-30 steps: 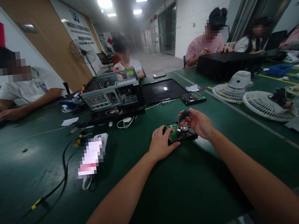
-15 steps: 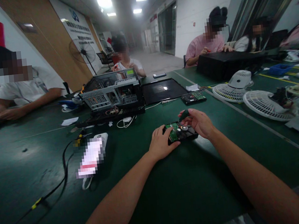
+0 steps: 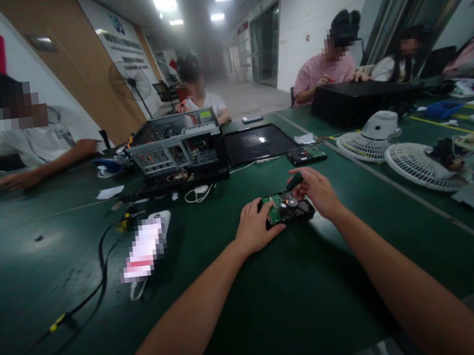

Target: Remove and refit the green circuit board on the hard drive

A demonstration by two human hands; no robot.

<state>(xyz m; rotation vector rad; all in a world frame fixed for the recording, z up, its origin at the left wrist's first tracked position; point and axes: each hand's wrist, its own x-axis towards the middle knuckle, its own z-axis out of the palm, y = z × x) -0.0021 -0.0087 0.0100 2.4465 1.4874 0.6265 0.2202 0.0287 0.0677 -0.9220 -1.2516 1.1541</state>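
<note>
A hard drive (image 3: 290,209) lies circuit-board side up on the green table (image 3: 276,309). My left hand (image 3: 254,227) is closed on its left end, thumb on the green board, holding it down. My right hand (image 3: 317,190) is wrapped round a dark green screwdriver handle (image 3: 293,181), with the tool standing over the drive's far right part. The tip is hidden behind my fingers.
Behind the drive lie a second hard drive (image 3: 307,154), an open computer case (image 3: 178,151) and its black side panel (image 3: 257,143). Two white fan grilles (image 3: 417,164) lie at the right. A phone (image 3: 145,249) and black cable (image 3: 84,298) lie left. Several people sit around the table.
My right hand with the screwdriver has shifted slightly right and away over the drive. The person at far left has moved their arm. My left hand has stayed put.
</note>
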